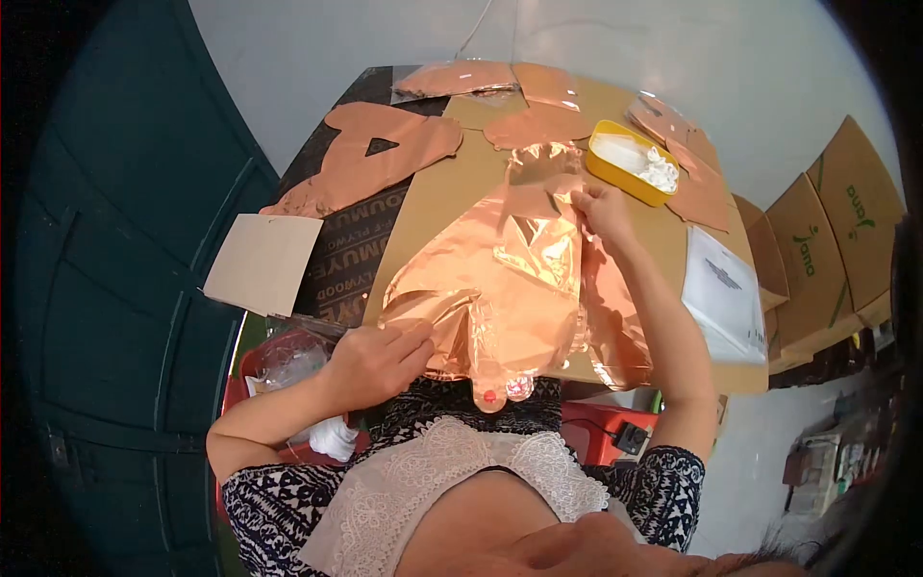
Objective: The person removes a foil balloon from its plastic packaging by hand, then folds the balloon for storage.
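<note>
A shiny rose-gold foil balloon point(529, 332), uninflated and creased, lies spread before me with its lower end over the table's near edge. My left hand point(383, 361) is closed on its lower left edge, fingers bent over the foil. At its upper right, my right hand point(604, 212) pinches the edge between thumb and fingers. A tab with a red dot point(489, 396) sticks out at the bottom. More folded foil point(615, 308) hangs to the right, beneath my right forearm. Just beyond my right hand stands a yellow tray point(630, 194) holding white material.
A flat A-shaped foil balloon point(385, 154) lies at the back left, and packed foil pieces point(460, 79) line the far edge. Left sits a cardboard sheet point(261, 258); right, a plastic-covered white sheet point(721, 298). Cardboard boxes point(817, 250) stand beyond the table's right side.
</note>
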`<state>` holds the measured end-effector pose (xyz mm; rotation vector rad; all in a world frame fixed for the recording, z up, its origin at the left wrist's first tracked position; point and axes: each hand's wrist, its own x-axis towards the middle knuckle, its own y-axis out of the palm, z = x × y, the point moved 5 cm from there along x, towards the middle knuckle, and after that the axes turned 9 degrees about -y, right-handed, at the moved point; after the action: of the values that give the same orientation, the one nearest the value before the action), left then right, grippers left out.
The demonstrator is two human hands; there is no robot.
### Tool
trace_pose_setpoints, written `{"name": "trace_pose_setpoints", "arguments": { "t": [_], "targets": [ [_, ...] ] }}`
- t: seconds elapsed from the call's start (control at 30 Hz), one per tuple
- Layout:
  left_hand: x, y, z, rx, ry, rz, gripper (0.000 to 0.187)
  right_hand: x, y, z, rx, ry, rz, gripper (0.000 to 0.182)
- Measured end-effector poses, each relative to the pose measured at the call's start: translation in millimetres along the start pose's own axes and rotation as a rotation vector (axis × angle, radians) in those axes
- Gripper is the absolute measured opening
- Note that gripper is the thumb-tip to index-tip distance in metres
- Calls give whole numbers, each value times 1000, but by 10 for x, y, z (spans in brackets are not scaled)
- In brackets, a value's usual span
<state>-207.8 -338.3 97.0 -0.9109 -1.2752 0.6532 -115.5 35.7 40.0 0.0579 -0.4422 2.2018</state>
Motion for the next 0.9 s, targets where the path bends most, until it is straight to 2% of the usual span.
{"name": "trace_pose_setpoints", "arguments": {
  "t": [0.07, 0.1, 0.2, 0.23, 0.33, 0.43, 0.63, 0.9],
  "targets": [
    [25, 101, 18, 10, 5, 65, 24, -41, -67, -4, -30, 24, -102, 21],
    [34, 140, 25, 12, 11, 99, 25, -56, -72, -109, 74, 35, -123, 26],
    [64, 187, 24, 16, 24, 104, 24, -279, -311, -145, -172, -181, -115, 32],
    [52, 216, 26, 12, 22, 127, 26, -465, -344, 39, -255, -137, -45, 35],
    [72, 256, 19, -16, 44, 92, 26, -830, -459, 9, -423, -350, 66, 35],
    [67, 296, 9, -61, 44, 118, 27, -1305, -489, 338, -744, -522, 225, 35],
    [74, 331, -50, -108, 57, 101, 27, -1751, -482, 233, -907, -499, 308, 44],
    [68, 380, -113, -115, 4, 132, 36, -1891, -400, 279, -1029, -578, 256, 44]
  ]
}}
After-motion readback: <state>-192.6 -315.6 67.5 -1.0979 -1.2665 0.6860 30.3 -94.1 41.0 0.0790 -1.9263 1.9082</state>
